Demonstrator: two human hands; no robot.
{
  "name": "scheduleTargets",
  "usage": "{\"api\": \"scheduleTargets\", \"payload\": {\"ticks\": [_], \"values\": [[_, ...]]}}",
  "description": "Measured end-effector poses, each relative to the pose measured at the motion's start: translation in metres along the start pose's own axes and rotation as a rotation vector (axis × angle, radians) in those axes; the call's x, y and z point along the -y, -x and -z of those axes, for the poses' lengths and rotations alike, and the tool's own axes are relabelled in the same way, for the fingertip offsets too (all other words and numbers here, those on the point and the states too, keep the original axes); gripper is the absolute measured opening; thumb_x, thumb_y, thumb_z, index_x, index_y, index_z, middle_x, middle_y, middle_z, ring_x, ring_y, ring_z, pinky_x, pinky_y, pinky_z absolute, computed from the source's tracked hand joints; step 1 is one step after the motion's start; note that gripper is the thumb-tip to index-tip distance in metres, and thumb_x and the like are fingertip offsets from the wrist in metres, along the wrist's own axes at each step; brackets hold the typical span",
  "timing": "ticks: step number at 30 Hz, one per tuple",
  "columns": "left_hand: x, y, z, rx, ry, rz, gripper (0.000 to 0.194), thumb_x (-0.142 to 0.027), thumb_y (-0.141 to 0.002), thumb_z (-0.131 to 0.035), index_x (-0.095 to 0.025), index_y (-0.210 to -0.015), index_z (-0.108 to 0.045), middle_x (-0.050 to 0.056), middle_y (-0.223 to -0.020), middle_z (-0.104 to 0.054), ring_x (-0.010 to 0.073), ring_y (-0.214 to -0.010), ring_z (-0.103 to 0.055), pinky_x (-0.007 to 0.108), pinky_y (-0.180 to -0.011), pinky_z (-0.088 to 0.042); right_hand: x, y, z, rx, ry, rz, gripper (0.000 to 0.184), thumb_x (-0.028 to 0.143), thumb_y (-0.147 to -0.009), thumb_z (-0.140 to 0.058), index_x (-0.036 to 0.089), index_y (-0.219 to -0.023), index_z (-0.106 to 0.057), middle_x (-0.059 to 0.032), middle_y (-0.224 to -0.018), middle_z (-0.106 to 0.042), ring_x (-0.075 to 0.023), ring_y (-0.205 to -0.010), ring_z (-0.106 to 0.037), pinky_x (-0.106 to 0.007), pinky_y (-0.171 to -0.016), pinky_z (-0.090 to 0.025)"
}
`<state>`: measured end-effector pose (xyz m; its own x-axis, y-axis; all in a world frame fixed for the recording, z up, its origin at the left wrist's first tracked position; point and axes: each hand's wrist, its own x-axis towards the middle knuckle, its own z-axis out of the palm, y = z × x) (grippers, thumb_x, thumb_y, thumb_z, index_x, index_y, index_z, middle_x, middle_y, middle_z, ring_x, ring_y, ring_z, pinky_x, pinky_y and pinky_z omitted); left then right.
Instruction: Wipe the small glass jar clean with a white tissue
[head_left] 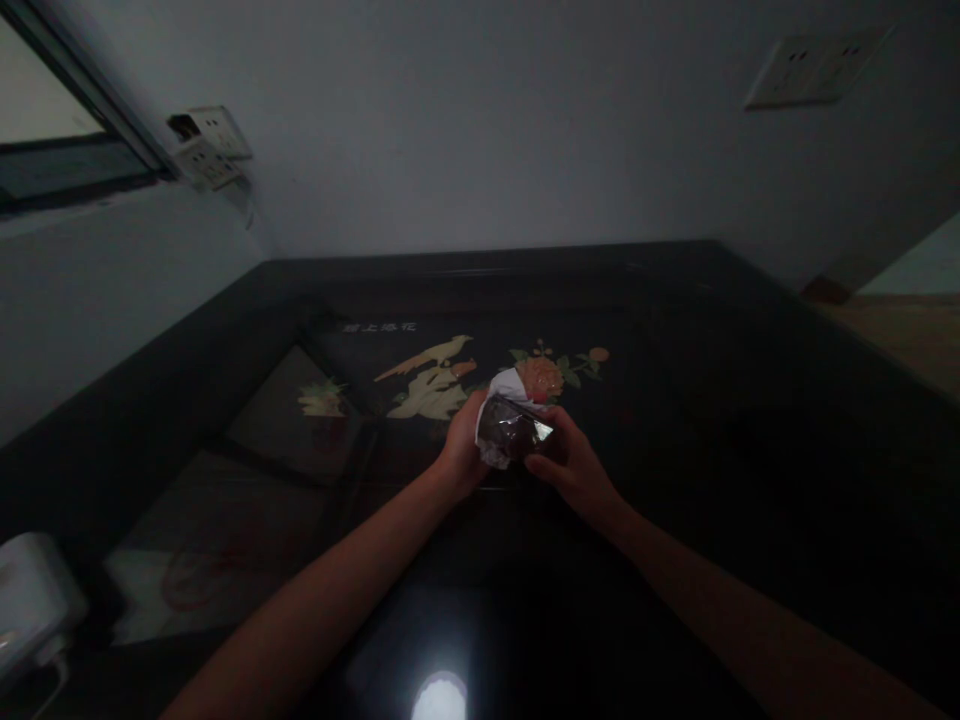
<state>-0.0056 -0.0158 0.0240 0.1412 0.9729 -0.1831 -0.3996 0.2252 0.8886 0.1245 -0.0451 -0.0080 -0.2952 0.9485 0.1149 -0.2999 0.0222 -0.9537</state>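
Observation:
A dark, shiny, see-through object [514, 430], glass-like, is between my hands over the middle of the black table [570, 600]. I cannot make out its exact kind in the dim light. White crumpled paper [508, 383] wraps its far and left sides and shows below it too. My left hand [466, 445] is closed round the paper and the object from the left; its fingers are mostly hidden. At the right end, my right hand [571, 465] grips the object, thumb on the near side and fingers on the far side.
The tabletop bears a bird picture [435, 375] and a flower picture [562, 372]. A white device [34, 595] with a cord stands at the left edge. Walls rise behind and to the left, with sockets [817, 68] at right and a power strip [206, 160] at left.

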Motion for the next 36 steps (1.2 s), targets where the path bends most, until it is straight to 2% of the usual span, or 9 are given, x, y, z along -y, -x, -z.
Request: {"api": "scheduleTargets", "payload": {"ticks": [3, 5, 9, 14, 17, 20, 25, 29, 36], "values": [[-0.001, 0.001, -0.002, 0.020, 0.052, 0.046, 0.033, -0.042, -0.078, -0.049, -0.013, -0.079, -0.065, 0.009, -0.078, -0.069, 0.0228, -0.083, -0.065, 0.034, -0.078, -0.051, -0.002, 0.000, 0.001, -0.005, 0.000, 0.016, 0.051, 0.046, -0.061, -0.080, 0.025, -0.094, -0.046, -0.0012, -0.091, -0.063, -0.0196, -0.083, -0.062, -0.033, -0.076, -0.049], [-0.001, 0.003, -0.001, -0.023, -0.076, -0.058, 0.034, -0.041, -0.082, -0.046, -0.013, -0.083, -0.065, 0.008, -0.081, -0.069, 0.0224, -0.084, -0.065, 0.033, -0.077, -0.050, -0.003, 0.000, 0.001, -0.016, 0.019, 0.021, 0.050, 0.047, -0.061, -0.079, 0.025, -0.093, -0.047, -0.0010, -0.090, -0.062, -0.0196, -0.082, -0.062, -0.032, -0.073, -0.049], [-0.004, 0.012, 0.001, -0.054, -0.399, -0.331, 0.035, -0.039, -0.089, -0.041, -0.014, -0.091, -0.065, 0.008, -0.090, -0.069, 0.0212, -0.088, -0.063, 0.032, -0.077, -0.049, -0.005, 0.001, 0.002, -0.025, 0.014, 0.018, 0.046, 0.044, -0.063, -0.079, 0.025, -0.091, -0.048, 0.0006, -0.083, -0.062, -0.0180, -0.076, -0.060, -0.031, -0.070, -0.048], [-0.011, 0.022, 0.003, 0.177, -0.955, -0.969, 0.031, -0.022, -0.092, -0.034, -0.016, -0.099, -0.063, 0.009, -0.108, -0.067, 0.0201, -0.107, -0.059, 0.039, -0.100, -0.040, -0.005, 0.000, 0.001, -0.048, 0.007, 0.051, 0.043, 0.037, -0.062, -0.080, 0.026, -0.090, -0.050, 0.0016, -0.083, -0.061, -0.0184, -0.078, -0.059, -0.031, -0.071, -0.047], [-0.011, 0.020, 0.004, 0.241, -1.054, -1.089, 0.029, -0.017, -0.091, -0.035, -0.016, -0.101, -0.062, 0.009, -0.105, -0.068, 0.0195, -0.109, -0.058, 0.041, -0.104, -0.036, -0.004, -0.001, 0.001, -0.072, 0.016, 0.055, 0.043, 0.035, -0.061, -0.080, 0.025, -0.090, -0.050, 0.0013, -0.084, -0.061, -0.0188, -0.079, -0.059, -0.032, -0.071, -0.047], [-0.009, 0.017, 0.004, 0.167, -0.954, -0.978, 0.032, -0.021, -0.093, -0.031, -0.016, -0.100, -0.062, 0.009, -0.103, -0.068, 0.0190, -0.105, -0.059, 0.039, -0.101, -0.038, -0.002, -0.001, 0.002, -0.094, 0.036, 0.025, 0.041, 0.034, -0.063, -0.079, 0.024, -0.091, -0.052, 0.0012, -0.084, -0.061, -0.0182, -0.078, -0.059, -0.032, -0.072, -0.048], [-0.002, 0.012, 0.004, -0.019, -0.576, -0.506, 0.035, -0.034, -0.093, -0.035, -0.015, -0.092, -0.064, 0.007, -0.089, -0.067, 0.0167, -0.080, -0.060, 0.027, -0.072, -0.046, 0.000, 0.001, 0.003, -0.105, 0.047, 0.009, 0.040, 0.036, -0.064, -0.078, 0.025, -0.092, -0.053, 0.0005, -0.086, -0.063, -0.0181, -0.080, -0.061, -0.032, -0.074, -0.048], [0.001, 0.007, 0.001, -0.127, -0.147, -0.199, 0.028, -0.035, -0.087, -0.045, -0.015, -0.087, -0.064, 0.005, -0.084, -0.067, 0.0165, -0.079, -0.061, 0.025, -0.071, -0.047, 0.000, 0.001, 0.003, -0.085, 0.031, 0.012, 0.039, 0.036, -0.066, -0.078, 0.025, -0.094, -0.053, -0.0005, -0.090, -0.065, -0.0185, -0.082, -0.062, -0.032, -0.075, -0.049], [-0.007, 0.000, -0.007, -0.051, 0.293, 0.166, 0.031, -0.024, -0.086, -0.038, -0.011, -0.078, -0.065, 0.006, -0.070, -0.067, 0.0158, -0.068, -0.064, 0.026, -0.071, -0.051, -0.002, 0.000, 0.005, -0.030, 0.002, 0.045, 0.041, 0.041, -0.069, -0.076, 0.026, -0.099, -0.054, -0.0017, -0.094, -0.066, -0.0203, -0.086, -0.063, -0.034, -0.077, -0.051]]}}
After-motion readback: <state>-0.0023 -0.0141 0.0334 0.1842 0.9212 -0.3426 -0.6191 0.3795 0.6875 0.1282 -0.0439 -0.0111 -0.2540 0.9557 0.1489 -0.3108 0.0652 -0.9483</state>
